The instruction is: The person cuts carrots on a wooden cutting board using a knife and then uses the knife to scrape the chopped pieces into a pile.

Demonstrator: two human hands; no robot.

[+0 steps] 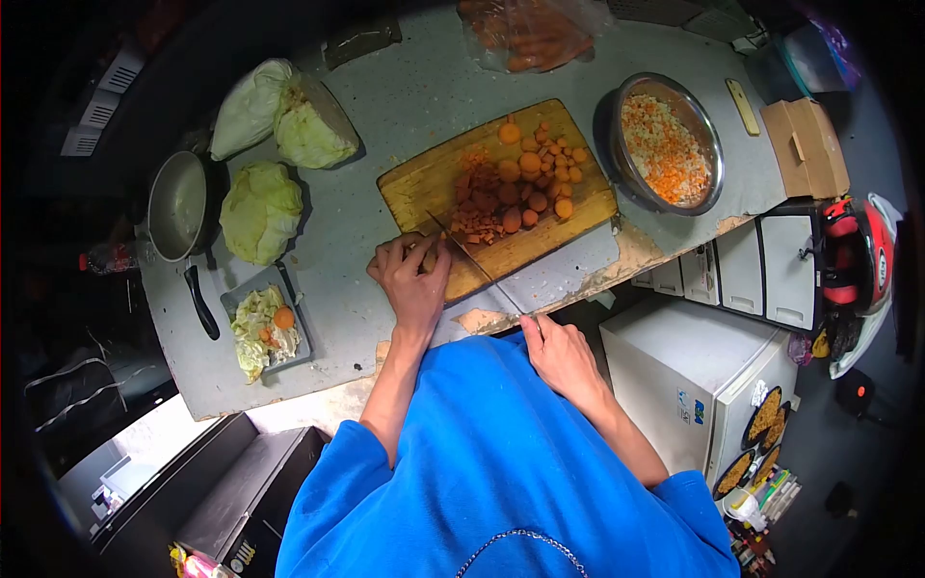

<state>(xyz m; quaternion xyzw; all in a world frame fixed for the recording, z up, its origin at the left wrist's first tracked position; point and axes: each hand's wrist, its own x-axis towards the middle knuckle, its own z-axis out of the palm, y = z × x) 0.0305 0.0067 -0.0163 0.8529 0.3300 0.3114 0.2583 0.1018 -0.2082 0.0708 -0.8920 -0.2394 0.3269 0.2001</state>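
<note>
Sliced and chopped carrots (509,193) lie heaped on a wooden cutting board (578,144). At the board's left corner, my left hand (412,279) rests with its fingers curled down; what lies under the fingertips is hard to make out. The knife (474,258) slants from the board over its near edge. Its handle end is in my right hand (561,354), closed round it beyond the table's front edge. The blade tip is close to the left hand's fingers, beside the chopped carrot pieces.
A metal bowl (667,144) of chopped vegetables stands at the right. Cabbages (260,212), a pan (179,204) and a grey tray (304,337) with scraps are at the left. A bag of carrots (530,34) lies at the back. A white fridge (674,356) stands right.
</note>
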